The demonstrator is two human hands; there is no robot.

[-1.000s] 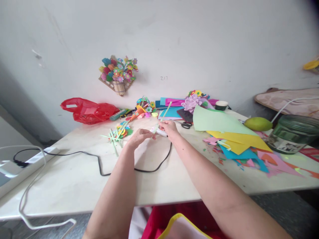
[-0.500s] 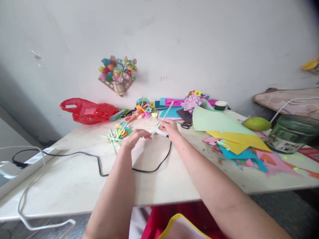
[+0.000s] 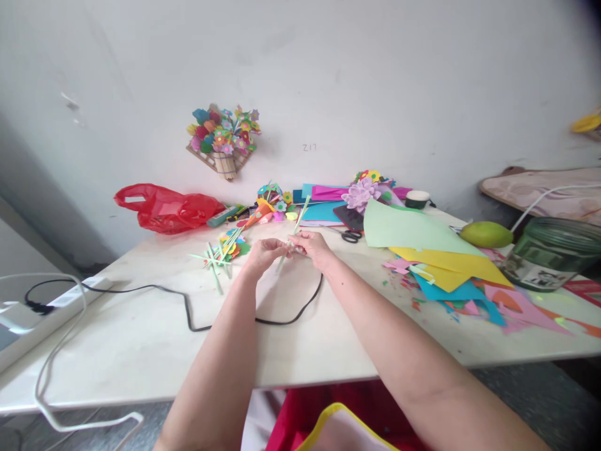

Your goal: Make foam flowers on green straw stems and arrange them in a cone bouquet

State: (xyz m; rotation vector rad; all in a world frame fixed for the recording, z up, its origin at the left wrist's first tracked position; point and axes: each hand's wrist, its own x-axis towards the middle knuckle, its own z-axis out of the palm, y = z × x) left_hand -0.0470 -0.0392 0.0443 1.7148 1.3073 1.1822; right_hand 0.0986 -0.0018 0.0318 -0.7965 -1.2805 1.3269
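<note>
Both my hands meet over the middle of the table (image 3: pixel 300 351), pinching a thin pale green foam strip (image 3: pixel 303 213). My left hand (image 3: pixel 265 255) is closed on the strip's lower part, and a short end pokes out below the fingers. My right hand (image 3: pixel 312 245) grips it just above, with the long end slanting up and away. Behind the fingers, a white tool with a black cord (image 3: pixel 291 322) is mostly hidden. To the left of my left hand lie several more pale green strips (image 3: pixel 213 266), beside colourful cut-out flowers (image 3: pixel 233 245).
Scissors (image 3: pixel 350 236) lie right of my hands. Farther right are foam sheets (image 3: pixel 413 232), scraps (image 3: pixel 469 307), a green mango (image 3: pixel 486 234) and a glass jar (image 3: pixel 547 254). A red plastic bag (image 3: pixel 173 210) lies back left; a power strip (image 3: pixel 70 300) sits at the left edge.
My left hand has moved right to the strip and closed on it. The strip stands steeper, and its top has shifted left. My right hand has come slightly left and lower.
</note>
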